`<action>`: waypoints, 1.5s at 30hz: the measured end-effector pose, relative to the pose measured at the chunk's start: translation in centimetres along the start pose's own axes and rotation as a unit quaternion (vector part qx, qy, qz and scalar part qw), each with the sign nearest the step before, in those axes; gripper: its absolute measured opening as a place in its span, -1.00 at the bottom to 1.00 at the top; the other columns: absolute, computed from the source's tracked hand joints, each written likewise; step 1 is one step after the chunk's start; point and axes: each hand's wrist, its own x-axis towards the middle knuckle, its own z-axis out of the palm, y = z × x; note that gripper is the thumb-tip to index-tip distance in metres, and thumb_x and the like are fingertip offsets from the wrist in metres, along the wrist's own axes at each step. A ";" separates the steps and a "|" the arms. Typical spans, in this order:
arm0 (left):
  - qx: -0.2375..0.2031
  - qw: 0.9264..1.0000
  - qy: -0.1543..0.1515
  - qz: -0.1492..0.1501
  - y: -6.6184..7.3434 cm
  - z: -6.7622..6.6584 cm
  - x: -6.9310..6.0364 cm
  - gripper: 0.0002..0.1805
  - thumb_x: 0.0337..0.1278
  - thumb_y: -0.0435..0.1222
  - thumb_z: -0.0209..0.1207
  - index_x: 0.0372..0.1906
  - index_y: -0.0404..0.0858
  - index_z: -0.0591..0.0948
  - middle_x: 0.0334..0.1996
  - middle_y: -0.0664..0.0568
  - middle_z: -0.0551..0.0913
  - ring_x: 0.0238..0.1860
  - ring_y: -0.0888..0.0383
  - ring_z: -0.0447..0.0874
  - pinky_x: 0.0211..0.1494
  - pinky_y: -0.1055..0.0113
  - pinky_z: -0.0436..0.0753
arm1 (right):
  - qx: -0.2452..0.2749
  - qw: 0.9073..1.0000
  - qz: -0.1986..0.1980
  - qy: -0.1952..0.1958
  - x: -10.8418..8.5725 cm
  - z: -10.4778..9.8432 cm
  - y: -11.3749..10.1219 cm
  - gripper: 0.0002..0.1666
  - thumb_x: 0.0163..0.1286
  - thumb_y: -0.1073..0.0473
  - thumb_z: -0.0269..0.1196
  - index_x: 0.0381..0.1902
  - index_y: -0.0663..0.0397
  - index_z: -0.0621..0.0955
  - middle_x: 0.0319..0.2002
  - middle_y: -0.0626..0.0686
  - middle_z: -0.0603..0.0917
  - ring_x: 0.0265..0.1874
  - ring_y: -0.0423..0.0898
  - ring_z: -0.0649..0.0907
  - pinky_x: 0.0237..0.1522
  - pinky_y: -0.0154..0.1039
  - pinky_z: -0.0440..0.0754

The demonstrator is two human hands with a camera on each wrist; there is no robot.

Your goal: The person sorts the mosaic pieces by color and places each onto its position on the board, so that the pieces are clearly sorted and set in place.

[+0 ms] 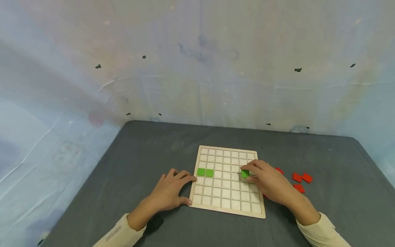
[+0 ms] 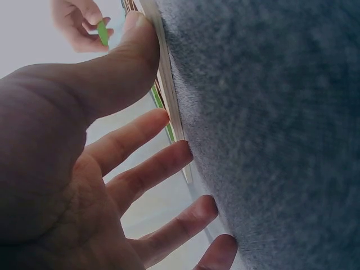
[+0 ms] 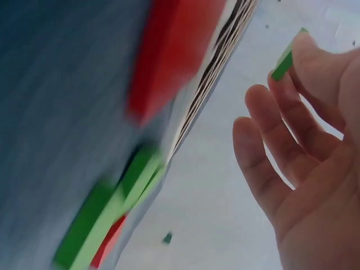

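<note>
A wooden grid board [image 1: 226, 185] lies on the dark table, with two green tiles [image 1: 205, 172] side by side in cells near its left edge. The left hand [image 1: 169, 190] touches that edge with thumb and fingertips, fingers spread; in the left wrist view the thumb [image 2: 138, 45] rests against the board's side. The right hand [image 1: 273, 180] pinches a green tile [image 1: 245, 173] between thumb and finger above the right part of the board. In the right wrist view this pinched tile [image 3: 286, 61] is held clear of the board, the other fingers loosely extended.
Several red tiles [image 1: 298, 188] lie on the table [image 1: 333, 171] right of the board, some partly hidden by the right hand. More green tiles [image 3: 90, 222] show blurred in the right wrist view beside a red one [image 3: 174, 56]. A pale sheet [image 1: 216, 68] stands behind the table.
</note>
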 end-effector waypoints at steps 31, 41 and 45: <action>-0.002 1.000 0.001 -0.003 0.0 0.0 0.1 -0.23 -0.18 0.07 0.49 0.28 0.14 0.53 0.24 0.16 0.51 0.17 -0.04 0.39 0.00 -0.06 0.40 | 0.006 0.999 -0.043 -0.011 4.8 2.6 -2.9 -0.58 0.23 0.07 0.45 0.06 -0.05 0.68 -0.09 -0.08 0.65 -0.12 -0.16 0.65 -0.08 -0.20 0.65; 0.000 1.000 0.000 -0.005 0.0 0.0 0.1 -0.23 -0.18 0.09 0.48 0.28 0.15 0.53 0.23 0.17 0.51 0.16 -0.02 0.39 0.00 -0.04 0.40 | 0.004 0.999 -0.034 -0.034 5.6 3.1 -3.8 -0.61 0.29 0.04 0.40 0.07 -0.09 0.66 -0.08 -0.09 0.64 -0.13 -0.16 0.65 -0.07 -0.20 0.64; 0.003 1.000 0.000 -0.005 0.0 0.0 0.1 -0.23 -0.19 0.09 0.49 0.28 0.15 0.53 0.22 0.18 0.51 0.14 -0.01 0.39 -0.01 -0.03 0.40 | 0.002 0.999 -0.034 -0.037 5.8 3.4 -4.0 -0.60 0.26 0.02 0.42 0.05 -0.09 0.67 -0.09 -0.09 0.64 -0.14 -0.16 0.64 -0.09 -0.20 0.64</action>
